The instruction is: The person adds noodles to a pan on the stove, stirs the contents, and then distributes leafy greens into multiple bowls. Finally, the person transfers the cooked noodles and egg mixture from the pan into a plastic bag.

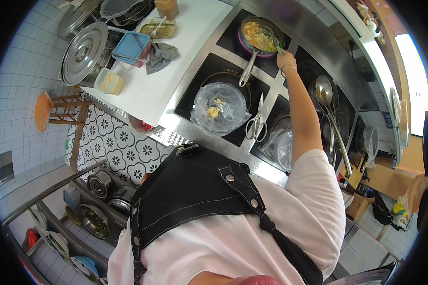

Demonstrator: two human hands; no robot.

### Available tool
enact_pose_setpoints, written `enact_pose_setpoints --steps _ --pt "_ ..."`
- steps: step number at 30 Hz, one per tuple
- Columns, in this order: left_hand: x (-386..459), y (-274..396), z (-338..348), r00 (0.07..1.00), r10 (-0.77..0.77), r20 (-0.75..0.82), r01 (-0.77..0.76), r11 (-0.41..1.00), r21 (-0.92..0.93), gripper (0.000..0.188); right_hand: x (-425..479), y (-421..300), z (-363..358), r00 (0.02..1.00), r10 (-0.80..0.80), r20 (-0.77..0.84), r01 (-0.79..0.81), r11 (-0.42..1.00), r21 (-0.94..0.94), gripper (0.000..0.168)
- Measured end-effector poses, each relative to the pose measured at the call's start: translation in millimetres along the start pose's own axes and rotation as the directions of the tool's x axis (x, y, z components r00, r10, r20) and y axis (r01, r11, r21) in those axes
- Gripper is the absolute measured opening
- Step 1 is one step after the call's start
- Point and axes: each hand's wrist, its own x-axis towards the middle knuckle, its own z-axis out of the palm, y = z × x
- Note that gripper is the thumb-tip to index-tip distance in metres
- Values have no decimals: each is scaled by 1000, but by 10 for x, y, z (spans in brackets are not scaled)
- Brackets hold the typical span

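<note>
My right hand (286, 61) grips the green handle of a cooking utensil (278, 49). Its far end reaches into a frying pan (248, 67) on the back hob, where a mix of yellow pieces, pale strands and green vegetable (258, 35) lies. The pan's metal handle points back towards me, to the left of my hand. Of my left hand (145, 177) only a sliver of skin seems to show beside the black apron; the rest is hidden. Closer to me, a plastic-covered bowl (221, 107) with chopped yellowish bits sits on another hob. Kitchen scissors (258, 123) lie beside it, blades pointing away.
A white counter (185, 46) at left bears a blue-lidded container (131, 47), a grey cloth (162, 57) and a large lidded pot (85, 53). Long ladles (330, 107) rest right of my arm. Behind at left is a shelf rack (53, 210) with bowls and pots.
</note>
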Motion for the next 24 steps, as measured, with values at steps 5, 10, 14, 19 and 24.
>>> enact_pose_setpoints --steps 5,10,14,19,24 --pt "10 -41 2 1000 -9 -9 8 1000 -7 50 38 278 -257 999 44 12 -45 948 314 35" --pt "-14 -68 46 1000 -19 -21 19 1000 -21 50 -491 -82 -780 983 -159 -93 141 974 -176 40" --pt "20 -43 34 1000 -11 -17 11 1000 -21 50 -563 -177 -587 975 -211 67 221 944 -247 44" --pt "66 32 13 1000 3 -9 -3 1000 -15 50 -380 -1 -368 976 -206 -66 203 978 -47 42" --pt "41 15 26 1000 -3 -17 3 1000 -24 50 -613 25 -776 994 -65 -88 58 995 -78 40"
